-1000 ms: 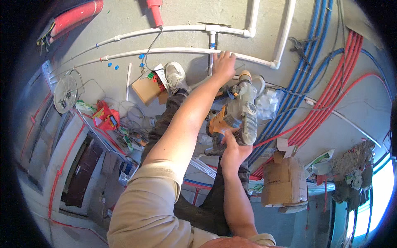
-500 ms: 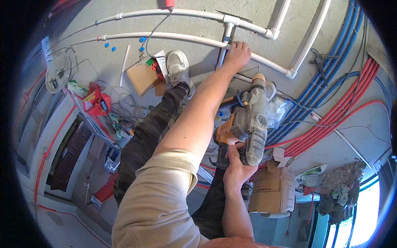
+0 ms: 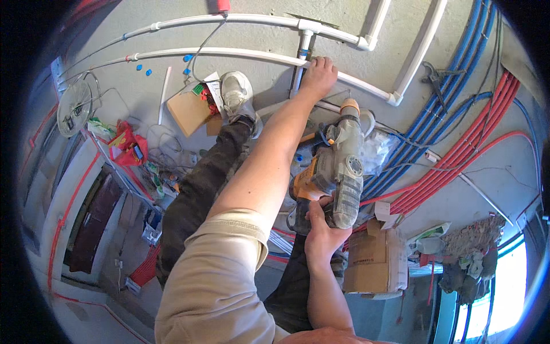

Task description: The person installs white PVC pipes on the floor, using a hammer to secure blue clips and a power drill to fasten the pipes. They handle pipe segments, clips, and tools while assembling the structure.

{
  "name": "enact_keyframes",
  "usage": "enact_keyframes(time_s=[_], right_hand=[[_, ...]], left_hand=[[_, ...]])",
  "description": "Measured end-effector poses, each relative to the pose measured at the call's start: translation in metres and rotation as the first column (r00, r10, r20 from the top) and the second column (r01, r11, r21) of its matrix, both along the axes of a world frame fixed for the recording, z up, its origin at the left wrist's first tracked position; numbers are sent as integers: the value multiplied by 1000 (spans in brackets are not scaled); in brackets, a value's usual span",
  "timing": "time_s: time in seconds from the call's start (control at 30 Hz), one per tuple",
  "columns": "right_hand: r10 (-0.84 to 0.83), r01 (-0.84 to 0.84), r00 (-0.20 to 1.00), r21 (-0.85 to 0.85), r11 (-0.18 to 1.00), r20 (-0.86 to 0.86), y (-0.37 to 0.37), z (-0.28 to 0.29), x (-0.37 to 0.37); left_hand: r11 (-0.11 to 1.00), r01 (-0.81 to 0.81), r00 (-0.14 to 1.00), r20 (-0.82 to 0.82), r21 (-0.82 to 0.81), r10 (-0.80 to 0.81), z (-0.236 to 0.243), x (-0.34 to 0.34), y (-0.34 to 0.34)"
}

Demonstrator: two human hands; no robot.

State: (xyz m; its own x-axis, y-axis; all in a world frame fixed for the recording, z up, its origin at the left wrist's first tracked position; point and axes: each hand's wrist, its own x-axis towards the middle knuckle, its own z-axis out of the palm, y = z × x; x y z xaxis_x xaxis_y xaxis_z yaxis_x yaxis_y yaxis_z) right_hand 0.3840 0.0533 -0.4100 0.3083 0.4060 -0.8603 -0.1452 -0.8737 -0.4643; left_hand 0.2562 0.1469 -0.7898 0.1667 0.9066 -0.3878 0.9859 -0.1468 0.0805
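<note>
My left hand (image 3: 319, 76) reaches forward and closes over the nearer white plastic pipe (image 3: 252, 54), beside a short branch pipe with a blue band. The fingers curl over the far side of the pipe, so their tips are hidden. In my right hand (image 3: 325, 238) is the rear handle of a dusty grey and orange rotary hammer drill (image 3: 348, 166). Its orange-tipped chuck points away from me, toward the pipe. A thin bit seems to stick out from the chuck, hard to make out. The drill's side handle (image 3: 309, 140) juts out to the left.
Bundles of blue conduit (image 3: 433, 106) and red conduit (image 3: 458, 149) run along the right. Black-handled pliers or cutters (image 3: 435, 86) lie near the blue ones. An open cardboard box (image 3: 188, 113) sits by my shoe (image 3: 236, 94); a larger carton (image 3: 375, 261) stands at lower right.
The whole view has shifted slightly, so most things appear a little further left. Both hands keep their holds on the pipe and the drill.
</note>
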Motion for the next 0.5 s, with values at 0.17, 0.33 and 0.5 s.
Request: enact_keyframes(time_s=[0.17, 0.33, 0.5], right_hand=[[71, -71, 997, 52, 996, 15, -12, -6, 4], [1, -1, 1000, -12, 1000, -2, -3, -3, 3], [20, -21, 999, 15, 1000, 31, -1, -1, 2]], left_hand=[[997, -31, 998, 47, -69, 35, -3, -2, 3], [997, -46, 995, 86, 61, 41, -2, 3, -1], [995, -79, 994, 77, 54, 75, -5, 3, -4]])
